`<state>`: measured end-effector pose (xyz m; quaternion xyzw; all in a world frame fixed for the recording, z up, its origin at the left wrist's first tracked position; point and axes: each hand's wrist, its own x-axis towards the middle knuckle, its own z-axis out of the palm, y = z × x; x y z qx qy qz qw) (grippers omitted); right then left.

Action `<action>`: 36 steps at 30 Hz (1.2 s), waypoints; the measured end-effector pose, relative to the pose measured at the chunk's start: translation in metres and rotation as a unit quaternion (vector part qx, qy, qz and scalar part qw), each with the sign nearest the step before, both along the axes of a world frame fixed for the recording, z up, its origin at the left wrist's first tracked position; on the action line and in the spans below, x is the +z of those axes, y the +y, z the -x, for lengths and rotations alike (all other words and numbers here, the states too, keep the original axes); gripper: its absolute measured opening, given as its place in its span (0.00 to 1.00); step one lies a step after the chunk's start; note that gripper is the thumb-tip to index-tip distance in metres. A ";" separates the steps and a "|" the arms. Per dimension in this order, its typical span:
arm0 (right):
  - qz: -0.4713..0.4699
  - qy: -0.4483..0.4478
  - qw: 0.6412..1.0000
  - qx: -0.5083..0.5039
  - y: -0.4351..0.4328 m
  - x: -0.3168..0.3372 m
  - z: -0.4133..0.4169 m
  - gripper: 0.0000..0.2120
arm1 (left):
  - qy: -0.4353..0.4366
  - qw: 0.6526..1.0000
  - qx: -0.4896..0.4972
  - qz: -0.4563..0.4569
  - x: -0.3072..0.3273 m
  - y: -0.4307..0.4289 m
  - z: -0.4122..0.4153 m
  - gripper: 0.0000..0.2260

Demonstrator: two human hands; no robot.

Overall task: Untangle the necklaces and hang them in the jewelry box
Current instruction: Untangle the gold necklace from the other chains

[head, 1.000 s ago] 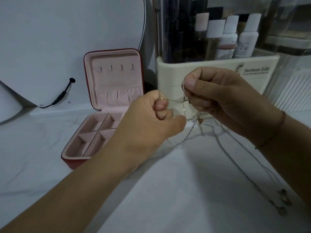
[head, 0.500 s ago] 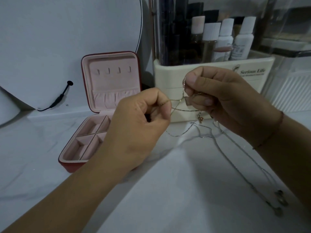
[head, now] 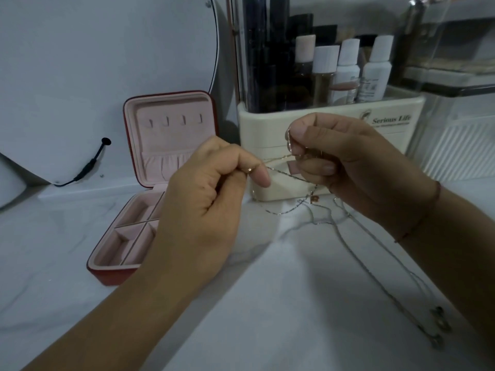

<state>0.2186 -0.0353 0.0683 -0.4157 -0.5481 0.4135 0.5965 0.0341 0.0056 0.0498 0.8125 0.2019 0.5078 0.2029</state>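
Note:
Thin tangled necklaces (head: 300, 210) stretch between my two hands above the white table. My left hand (head: 203, 199) pinches a fine chain with a small gold ring at its fingertips. My right hand (head: 345, 167) pinches a bunch of chain loops between thumb and fingers, a little higher. Loose strands trail down to the table and run to the lower right, ending in small pendants (head: 439, 328). The red jewelry box (head: 134, 204) stands open at the left, pink inside, with several hooks in its upright lid.
A cream cosmetics organizer (head: 332, 121) with several bottles stands right behind my hands. A round white mirror (head: 93, 62) with a black cable leans at the back left. A clear drawer unit (head: 460, 124) is at the right.
My left hand has turned and opened its grip from a fist to a fingertip pinch on the chain. The view has shifted slightly; my right hand keeps its hold.

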 end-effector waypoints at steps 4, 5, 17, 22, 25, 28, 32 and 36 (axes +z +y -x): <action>0.005 0.000 1.000 0.001 0.000 -0.001 0.001 0.07 | -0.020 0.999 0.020 0.029 -0.001 0.004 -0.001 0.16; 0.007 0.000 1.000 -0.001 0.001 -0.001 0.001 0.06 | -0.024 0.999 0.021 0.036 -0.001 0.004 -0.002 0.16; 0.041 -0.004 0.999 -0.002 0.002 -0.002 0.001 0.08 | -0.087 0.870 -0.229 0.429 0.012 -0.002 0.001 0.15; 0.033 0.001 0.999 -0.005 0.003 -0.001 -0.002 0.08 | 0.009 0.903 -0.183 0.389 0.012 0.004 0.006 0.22; 0.028 0.004 1.000 -0.013 0.003 -0.001 -0.002 0.08 | 0.063 0.939 -0.128 0.313 0.014 0.003 0.007 0.21; 0.030 -0.009 0.999 -0.021 0.002 0.000 -0.001 0.09 | 0.065 0.958 -0.081 0.268 0.011 0.004 0.005 0.24; 0.036 -0.022 0.999 -0.026 0.001 0.000 0.001 0.10 | 0.061 0.971 -0.048 0.226 0.005 0.007 0.003 0.24; 0.041 -0.023 0.999 -0.020 0.001 -0.002 0.001 0.08 | 0.037 0.980 -0.042 0.193 0.000 0.007 0.000 0.22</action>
